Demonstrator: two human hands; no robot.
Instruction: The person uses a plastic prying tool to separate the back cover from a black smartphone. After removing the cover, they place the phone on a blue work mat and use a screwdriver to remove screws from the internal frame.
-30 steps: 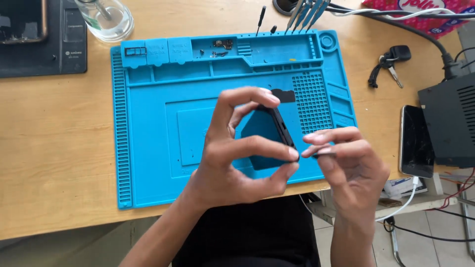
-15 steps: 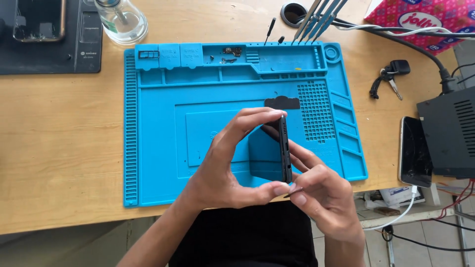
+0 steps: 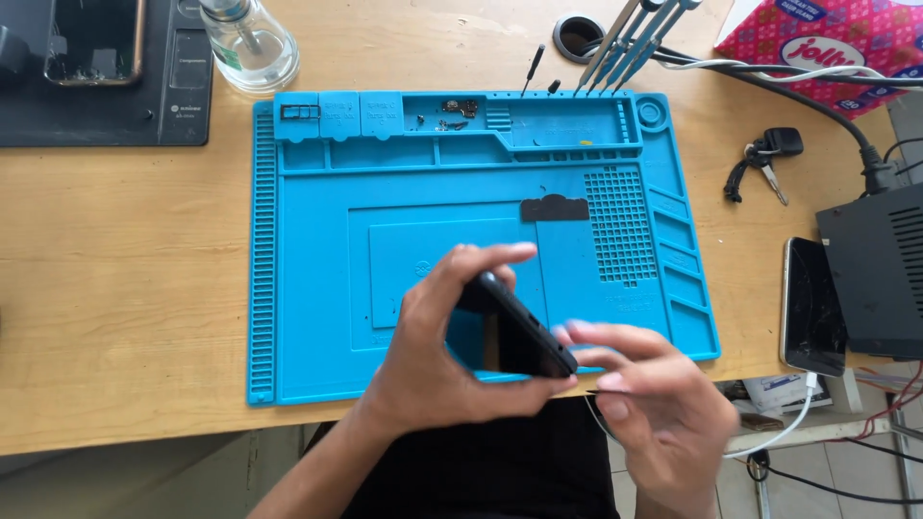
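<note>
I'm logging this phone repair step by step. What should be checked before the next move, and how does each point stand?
1. Grip on the phone: the left hand holds the dark phone between thumb and fingers, clear of the mat. Ok.
2. Second hand in place: the right hand has its fingertips at the phone's lower end. Ok.
3. What the right hand pinches: too small and blurred. Cannot tell.
4. Landing spot: the blue work mat lies bare under the hands. Ok.
5. Loose parts contained: small parts sit in a top compartment of the mat. Ok.
6. Dark cover piece: lying flat on the mat, away from the hands. Ok.
</note>
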